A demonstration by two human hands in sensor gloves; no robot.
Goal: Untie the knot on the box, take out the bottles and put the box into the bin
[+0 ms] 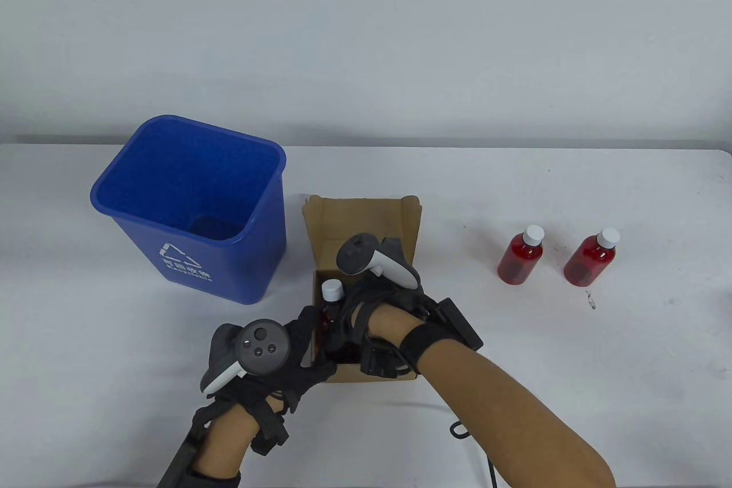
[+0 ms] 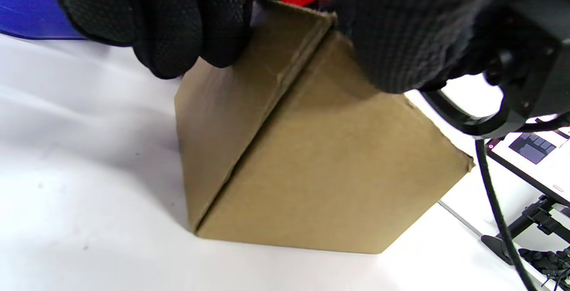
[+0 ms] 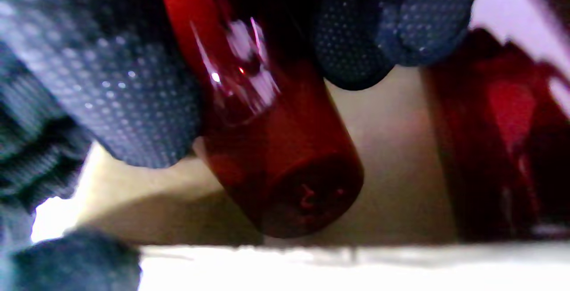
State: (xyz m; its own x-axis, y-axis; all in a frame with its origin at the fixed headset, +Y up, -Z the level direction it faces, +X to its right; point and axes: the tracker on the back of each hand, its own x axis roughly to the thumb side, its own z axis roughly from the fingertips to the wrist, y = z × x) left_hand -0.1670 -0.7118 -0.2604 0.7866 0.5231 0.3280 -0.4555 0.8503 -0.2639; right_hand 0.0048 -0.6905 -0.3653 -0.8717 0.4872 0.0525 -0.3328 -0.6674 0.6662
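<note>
Fingers (image 3: 133,104) of the right hand (image 1: 377,305) curled round a bottle (image 3: 276,148) inside the box (image 1: 366,219); left hand (image 1: 269,356) gripped its corner; next, probably lifting it clear.

The table view is looking down from above both hands; each wrist view is sitting close beneath its fingers, all sharing the open brown cardboard box (image 1: 366,225)

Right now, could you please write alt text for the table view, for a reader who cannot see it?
The right hand reaches into an open cardboard box holding a red bottle, while the left hand holds the box's near corner. A blue bin stands left; two red bottles stand right.
</note>
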